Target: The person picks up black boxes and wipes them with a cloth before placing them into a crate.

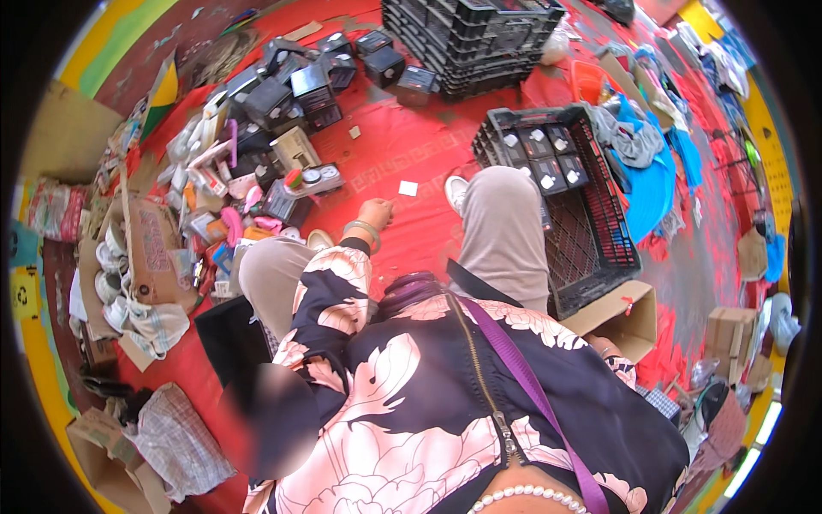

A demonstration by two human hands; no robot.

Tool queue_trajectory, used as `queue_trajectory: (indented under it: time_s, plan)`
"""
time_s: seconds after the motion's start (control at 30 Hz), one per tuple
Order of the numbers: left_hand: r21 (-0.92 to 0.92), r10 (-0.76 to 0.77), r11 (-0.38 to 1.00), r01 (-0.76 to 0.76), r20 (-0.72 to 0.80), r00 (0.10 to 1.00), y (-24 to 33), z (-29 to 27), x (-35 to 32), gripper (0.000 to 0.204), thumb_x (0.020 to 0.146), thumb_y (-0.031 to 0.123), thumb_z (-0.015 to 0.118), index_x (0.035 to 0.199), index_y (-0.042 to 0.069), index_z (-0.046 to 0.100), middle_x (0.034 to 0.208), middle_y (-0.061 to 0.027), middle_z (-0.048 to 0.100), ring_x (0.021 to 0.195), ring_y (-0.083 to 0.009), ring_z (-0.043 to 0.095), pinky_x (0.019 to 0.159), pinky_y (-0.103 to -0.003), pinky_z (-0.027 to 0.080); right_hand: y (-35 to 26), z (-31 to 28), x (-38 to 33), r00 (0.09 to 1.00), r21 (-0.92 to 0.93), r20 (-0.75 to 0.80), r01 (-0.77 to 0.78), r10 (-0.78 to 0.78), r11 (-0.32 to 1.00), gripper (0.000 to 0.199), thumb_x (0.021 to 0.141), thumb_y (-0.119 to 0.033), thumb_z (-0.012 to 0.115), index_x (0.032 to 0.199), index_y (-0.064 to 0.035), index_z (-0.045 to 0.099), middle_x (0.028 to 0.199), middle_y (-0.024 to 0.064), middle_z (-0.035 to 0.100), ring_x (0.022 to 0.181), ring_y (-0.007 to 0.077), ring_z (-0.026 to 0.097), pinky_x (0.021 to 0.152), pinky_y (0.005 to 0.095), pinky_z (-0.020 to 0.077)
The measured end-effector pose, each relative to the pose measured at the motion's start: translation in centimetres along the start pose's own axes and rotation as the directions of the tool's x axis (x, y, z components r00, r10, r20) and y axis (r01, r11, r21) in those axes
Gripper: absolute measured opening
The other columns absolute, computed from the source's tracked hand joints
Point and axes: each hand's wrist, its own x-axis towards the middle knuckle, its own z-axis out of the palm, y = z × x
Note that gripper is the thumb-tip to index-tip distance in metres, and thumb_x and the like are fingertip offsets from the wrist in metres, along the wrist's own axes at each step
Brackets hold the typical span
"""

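My left hand [375, 214], with a bangle at the wrist, hangs over the red floor sheet between my knees. Its fingers are curled together; whatever they hold, if anything, is hidden. Just beyond it lies a small white square of paper [408, 188]. Low on the right, my right hand [604, 346] is beside an open cardboard box [632, 321], its fingers hidden. A black plastic crate [613, 230] stands past my right knee. Black boxes [548, 161] with white patches on top fill its far end, and mesh base shows at its near end.
Stacked black crates [471, 43] stand at the back. Loose black boxes [312, 86] are piled far left, beside a heap of mixed small goods [231, 193]. A brown carton [154, 248] sits further left. Blue and grey cloth [651, 171] lies right of the crate.
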Motion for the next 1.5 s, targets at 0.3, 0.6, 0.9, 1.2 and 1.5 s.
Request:
queue_trajectory:
  time_s: [0.3,0.6,0.9,1.2,1.5]
  plan:
    - [-0.568,-0.447,0.799,0.198,-0.341,0.827,-11.3,-10.3,11.5,0.021,0.083,0.025,0.056,0.074,0.007,0.052,0.055,-0.0027,0.044,0.042,-0.0176,0.038,0.039,-0.033,0.031,-1.7,-11.6,-4.5,0.983,-0.316,-0.102,-0.176,0.151,0.932,0.040,0.079,-0.036,0.062,0.097,-0.0007,0.064,0.098,0.0148,0.066,0.096,0.0235,0.061,0.082,0.0346,0.0461]
    - [-0.910,-0.605,0.407,-0.075,-0.330,0.724,-9.8,-14.1,13.5,0.044,0.084,0.031,0.063,0.120,0.008,0.053,0.115,-0.0100,0.049,0.097,-0.0257,0.049,0.077,-0.042,0.048,-37.0,-22.1,-22.5,0.298,-0.071,-0.845,0.761,-0.444,0.645,0.023,0.090,-0.015,0.056,0.108,-0.0014,0.063,0.097,0.0070,0.065,0.087,0.0139,0.058,0.079,0.0278,0.0462]
    - [-0.960,-0.591,0.141,-0.242,-0.278,0.757,-9.7,-14.9,17.5,0.034,0.091,0.021,0.053,0.121,0.005,0.050,0.115,-0.0093,0.053,0.100,-0.0267,0.056,0.082,-0.040,0.049,-55.7,-11.7,-23.5,0.328,0.244,-0.423,0.939,-0.844,0.242,0.021,0.083,-0.006,0.063,0.102,0.0019,0.063,0.089,0.0037,0.062,0.081,0.0089,0.055,0.072,0.0222,0.0443]
    - [-0.439,-0.316,0.888,-0.140,-0.801,0.509,-9.2,-13.5,20.3,0.036,0.085,0.025,0.053,0.091,-0.009,0.062,0.084,-0.0281,0.064,0.084,-0.0390,0.063,0.073,-0.044,0.050,-57.0,-11.4,-22.8,0.336,0.300,-0.351,0.925,-0.874,0.234,0.021,0.083,-0.008,0.064,0.102,0.0023,0.062,0.090,0.0043,0.062,0.080,0.0087,0.055,0.072,0.0219,0.0445]
    - [-0.856,-0.219,0.246,-0.454,-0.505,0.835,-2.6,-11.8,23.6,0.019,0.089,0.010,0.050,0.094,0.000,0.065,0.090,-0.0124,0.064,0.071,-0.0243,0.064,0.060,-0.043,0.052,-57.1,-11.0,-22.7,0.376,0.337,-0.345,0.905,-0.860,0.260,0.020,0.084,-0.008,0.064,0.101,0.0019,0.062,0.091,0.0041,0.063,0.082,0.0085,0.056,0.072,0.0223,0.0456]
